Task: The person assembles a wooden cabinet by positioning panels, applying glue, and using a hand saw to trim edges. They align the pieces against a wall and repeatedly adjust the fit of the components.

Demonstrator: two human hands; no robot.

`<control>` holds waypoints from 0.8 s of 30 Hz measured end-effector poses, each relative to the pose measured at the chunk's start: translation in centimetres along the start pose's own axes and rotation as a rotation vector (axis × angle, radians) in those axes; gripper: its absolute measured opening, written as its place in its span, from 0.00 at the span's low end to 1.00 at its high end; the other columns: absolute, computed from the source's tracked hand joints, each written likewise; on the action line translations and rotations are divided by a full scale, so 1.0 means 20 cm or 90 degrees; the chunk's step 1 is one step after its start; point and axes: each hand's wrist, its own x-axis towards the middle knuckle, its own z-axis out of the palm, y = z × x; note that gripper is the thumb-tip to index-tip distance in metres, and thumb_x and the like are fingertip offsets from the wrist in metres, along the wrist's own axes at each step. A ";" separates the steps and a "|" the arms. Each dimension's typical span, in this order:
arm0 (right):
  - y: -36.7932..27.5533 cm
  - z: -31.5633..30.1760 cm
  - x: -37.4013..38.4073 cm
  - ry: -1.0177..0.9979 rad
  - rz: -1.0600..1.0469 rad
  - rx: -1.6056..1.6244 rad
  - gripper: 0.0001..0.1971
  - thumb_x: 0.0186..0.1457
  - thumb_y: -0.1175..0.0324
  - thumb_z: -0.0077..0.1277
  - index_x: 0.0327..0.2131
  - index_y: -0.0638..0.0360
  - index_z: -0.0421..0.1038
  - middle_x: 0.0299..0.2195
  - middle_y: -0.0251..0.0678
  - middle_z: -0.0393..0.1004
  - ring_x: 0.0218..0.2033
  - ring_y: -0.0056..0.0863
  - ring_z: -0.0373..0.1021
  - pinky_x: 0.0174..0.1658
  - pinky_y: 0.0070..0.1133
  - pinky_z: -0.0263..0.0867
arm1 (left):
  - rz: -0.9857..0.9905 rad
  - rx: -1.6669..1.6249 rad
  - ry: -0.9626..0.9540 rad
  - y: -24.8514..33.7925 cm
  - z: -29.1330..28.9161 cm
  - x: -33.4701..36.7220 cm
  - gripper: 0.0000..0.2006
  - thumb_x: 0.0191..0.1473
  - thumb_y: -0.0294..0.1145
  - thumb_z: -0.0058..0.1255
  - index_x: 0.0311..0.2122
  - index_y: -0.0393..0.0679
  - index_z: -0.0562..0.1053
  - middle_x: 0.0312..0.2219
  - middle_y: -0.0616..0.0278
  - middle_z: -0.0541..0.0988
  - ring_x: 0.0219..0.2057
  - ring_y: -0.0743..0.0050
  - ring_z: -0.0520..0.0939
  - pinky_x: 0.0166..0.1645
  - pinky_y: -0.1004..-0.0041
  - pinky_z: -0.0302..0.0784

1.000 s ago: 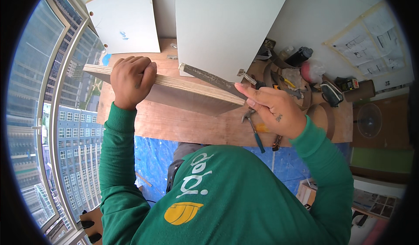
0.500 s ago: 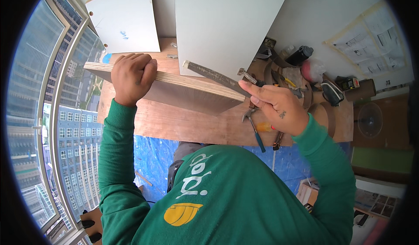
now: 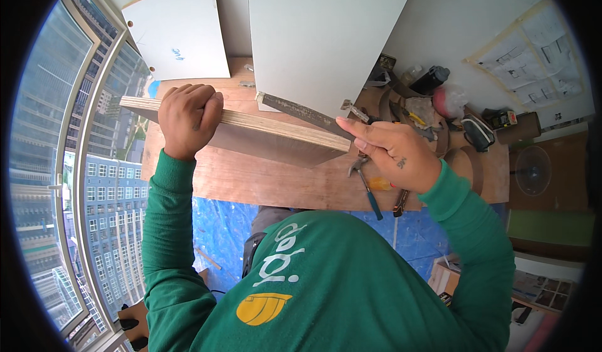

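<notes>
My left hand (image 3: 188, 120) is closed over the top edge of a plywood board (image 3: 276, 145), near its left end. The board stands tilted on edge, its pale layered edge facing up and its brownish face toward me. In my right hand (image 3: 401, 154) is a long, flat, dark metal file (image 3: 301, 112) with a worn surface, gripped at its near end beside the board's right end. The file slants up and left along the far side of the board's edge; whether it touches the wood I cannot tell. My right fingers hide the file's near end.
Under the board is a wooden worktop (image 3: 251, 183). A blue-handled hammer (image 3: 367, 186) lies near its front edge. White panels (image 3: 313, 38) stand behind. A dark bottle (image 3: 431, 79) and various tools crowd the right. A window (image 3: 50, 164) is at left, blue sheeting (image 3: 216, 226) below.
My right hand and the file have shifted slightly left along the board's edge. My left hand keeps its hold, and the board has barely moved.
</notes>
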 end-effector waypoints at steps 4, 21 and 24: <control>-0.05 -0.05 -0.19 -0.010 0.100 -0.012 0.25 0.68 0.76 0.54 0.67 0.47 0.74 0.24 0.37 0.66 0.27 0.29 0.65 0.35 0.25 0.66 | -0.003 0.006 -0.014 0.00 -0.01 -0.01 0.15 0.57 0.32 0.56 0.19 0.42 0.69 0.16 0.56 0.71 0.22 0.51 0.73 0.32 0.57 0.65; -0.10 -0.07 -0.29 -0.007 0.118 0.017 0.26 0.67 0.76 0.55 0.67 0.45 0.73 0.26 0.39 0.70 0.27 0.35 0.68 0.35 0.29 0.68 | 0.003 -0.001 -0.012 -0.01 0.01 0.01 0.16 0.57 0.33 0.56 0.19 0.43 0.68 0.17 0.56 0.71 0.22 0.50 0.74 0.32 0.56 0.65; -0.06 -0.04 -0.23 -0.025 0.122 -0.001 0.27 0.66 0.76 0.56 0.67 0.44 0.73 0.25 0.39 0.69 0.26 0.34 0.67 0.35 0.29 0.68 | 0.003 0.000 -0.015 -0.01 0.00 0.01 0.16 0.57 0.33 0.56 0.19 0.43 0.69 0.17 0.56 0.71 0.22 0.50 0.74 0.32 0.56 0.65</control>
